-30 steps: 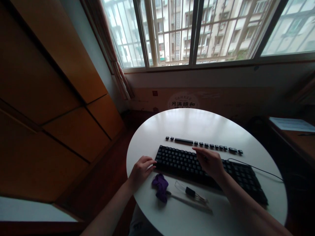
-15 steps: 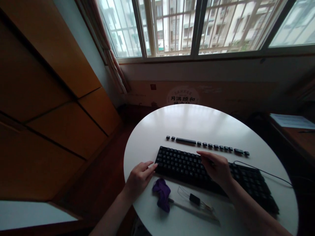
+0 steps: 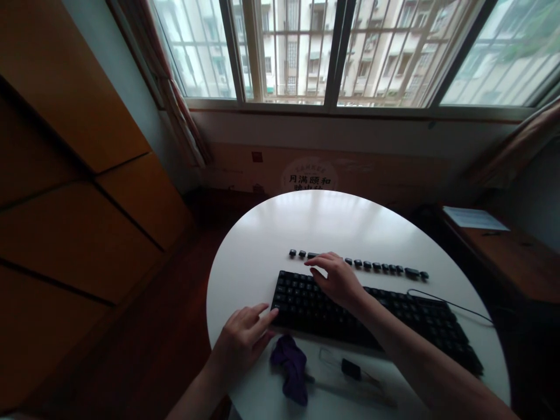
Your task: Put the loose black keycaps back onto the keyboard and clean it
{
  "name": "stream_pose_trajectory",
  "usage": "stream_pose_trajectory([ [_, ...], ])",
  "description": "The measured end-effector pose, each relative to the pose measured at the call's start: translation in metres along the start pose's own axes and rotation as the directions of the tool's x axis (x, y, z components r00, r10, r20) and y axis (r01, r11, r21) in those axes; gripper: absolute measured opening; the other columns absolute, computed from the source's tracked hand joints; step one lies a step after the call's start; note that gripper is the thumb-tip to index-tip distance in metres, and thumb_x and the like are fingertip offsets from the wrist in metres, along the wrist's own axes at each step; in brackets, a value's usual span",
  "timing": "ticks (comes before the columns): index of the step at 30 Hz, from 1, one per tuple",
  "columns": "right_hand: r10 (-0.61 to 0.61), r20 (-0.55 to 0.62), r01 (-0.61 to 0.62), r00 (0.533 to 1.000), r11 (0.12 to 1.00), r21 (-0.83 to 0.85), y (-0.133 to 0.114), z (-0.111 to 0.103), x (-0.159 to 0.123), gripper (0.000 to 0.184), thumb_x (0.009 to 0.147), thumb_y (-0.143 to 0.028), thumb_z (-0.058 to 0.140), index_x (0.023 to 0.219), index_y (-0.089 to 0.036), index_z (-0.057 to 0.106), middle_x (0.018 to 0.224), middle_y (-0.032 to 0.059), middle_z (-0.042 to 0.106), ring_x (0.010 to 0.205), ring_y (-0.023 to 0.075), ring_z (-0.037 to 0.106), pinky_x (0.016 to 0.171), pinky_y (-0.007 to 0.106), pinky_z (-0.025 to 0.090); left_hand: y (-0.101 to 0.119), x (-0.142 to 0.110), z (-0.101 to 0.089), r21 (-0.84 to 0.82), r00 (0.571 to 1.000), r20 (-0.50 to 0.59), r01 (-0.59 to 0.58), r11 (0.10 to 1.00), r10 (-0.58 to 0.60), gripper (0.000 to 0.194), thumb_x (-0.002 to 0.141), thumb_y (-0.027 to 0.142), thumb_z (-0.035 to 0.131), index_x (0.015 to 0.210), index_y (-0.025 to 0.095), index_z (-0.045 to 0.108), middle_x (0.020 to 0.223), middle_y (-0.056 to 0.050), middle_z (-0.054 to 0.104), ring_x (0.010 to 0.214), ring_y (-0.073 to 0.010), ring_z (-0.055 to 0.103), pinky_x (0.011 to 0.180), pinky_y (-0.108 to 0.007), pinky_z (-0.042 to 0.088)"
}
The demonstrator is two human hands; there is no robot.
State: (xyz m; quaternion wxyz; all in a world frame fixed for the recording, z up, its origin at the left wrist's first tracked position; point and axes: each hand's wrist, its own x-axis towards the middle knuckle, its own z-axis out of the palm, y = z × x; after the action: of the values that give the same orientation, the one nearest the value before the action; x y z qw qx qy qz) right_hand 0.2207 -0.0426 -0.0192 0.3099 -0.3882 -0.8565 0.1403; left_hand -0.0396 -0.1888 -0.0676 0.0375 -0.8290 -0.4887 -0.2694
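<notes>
A black keyboard lies slightly slanted on the white round table. My left hand rests at its left end, fingers stretched out and touching the corner. Above the keyboard's back edge hovers my right hand, thumb and forefinger apart with nothing seen between them. Its fingertips are close to a long black keycap, mostly hidden behind the hand. That keycap belongs to a row of loose keycaps behind the keyboard. In front of the keyboard lies a crumpled purple cloth.
Beside the cloth lie a thin wire loop tool, a small black block and a long slim stick. A cable runs off to the right. A brown desk with papers stands at the right.
My right hand has moved left and away from me, from over the keyboard toward the long keycap, and its fingers have spread. My left hand stays at the keyboard's left end. The view has shifted.
</notes>
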Motion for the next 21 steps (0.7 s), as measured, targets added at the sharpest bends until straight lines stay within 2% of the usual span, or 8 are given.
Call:
stream_pose_trajectory([
  [5,0.152,0.199,-0.11,0.968,0.972,-0.208,0.004,0.019,0.054,0.024,0.087,-0.02,0.06,0.104,-0.025,0.076,0.108,0.0046,0.073,0.105,0.0231,0.058,0.094,0.035,0.041,0.0,0.0,0.001,0.009,1.0,0.001,0.004,1.0,-0.004,0.029,0.096,0.024,0.055,0.122,0.025,0.066,0.116,-0.011,0.068,0.094,-0.0248,0.066,0.08,-0.041,0.057],
  [9,0.197,0.242,-0.128,0.95,0.953,-0.275,0.007,0.031,0.074,0.022,0.086,-0.024,0.063,0.105,-0.026,0.075,0.105,0.0043,0.074,0.109,0.0259,0.055,0.093,0.037,0.038,0.0,-0.001,0.0,0.001,1.0,-0.009,0.006,1.0,-0.006,0.03,0.095,0.025,0.056,0.124,0.026,0.065,0.117,-0.011,0.067,0.097,-0.0247,0.066,0.082,-0.041,0.056],
  [14,0.193,0.267,-0.11,0.944,0.948,-0.298,0.005,0.043,0.081,0.016,0.083,-0.025,0.067,0.097,-0.024,0.076,0.094,0.0047,0.074,0.104,0.0251,0.057,0.09,0.036,0.037,0.0,-0.001,-0.001,-0.016,1.0,-0.01,0.013,1.0,-0.013,0.031,0.091,0.023,0.06,0.121,0.028,0.066,0.115,-0.01,0.068,0.096,-0.0247,0.066,0.081,-0.041,0.057],
  [17,0.184,0.246,-0.111,0.952,0.953,-0.283,-0.002,0.041,0.08,0.015,0.087,-0.023,0.064,0.096,-0.023,0.076,0.094,0.0048,0.074,0.103,0.0236,0.059,0.092,0.035,0.037,0.0,-0.001,-0.001,-0.028,1.0,-0.011,0.018,0.999,-0.019,0.033,0.091,0.024,0.06,0.124,0.027,0.064,0.115,-0.01,0.068,0.097,-0.0252,0.066,0.083,-0.041,0.056],
  [19,0.168,0.213,-0.109,0.963,0.959,-0.261,-0.01,0.033,0.07,0.017,0.09,-0.023,0.061,0.1,-0.025,0.075,0.098,0.0039,0.074,0.104,0.022,0.059,0.094,0.035,0.038,0.0,-0.001,-0.001,-0.031,1.0,0.005,0.028,0.999,-0.028,0.032,0.092,0.024,0.059,0.123,0.025,0.064,0.115,-0.01,0.067,0.097,-0.0258,0.065,0.083,-0.042,0.055],
  [21,0.109,0.157,-0.082,0.982,0.982,-0.168,-0.021,0.024,0.051,0.017,0.091,-0.023,0.061,0.102,-0.025,0.074,0.101,0.0031,0.074,0.101,0.0196,0.061,0.094,0.033,0.04,0.001,-0.001,-0.001,-0.037,0.999,0.024,0.044,0.998,-0.043,0.031,0.092,0.024,0.059,0.123,0.025,0.063,0.116,-0.01,0.067,0.098,-0.0264,0.065,0.083,-0.042,0.055],
])
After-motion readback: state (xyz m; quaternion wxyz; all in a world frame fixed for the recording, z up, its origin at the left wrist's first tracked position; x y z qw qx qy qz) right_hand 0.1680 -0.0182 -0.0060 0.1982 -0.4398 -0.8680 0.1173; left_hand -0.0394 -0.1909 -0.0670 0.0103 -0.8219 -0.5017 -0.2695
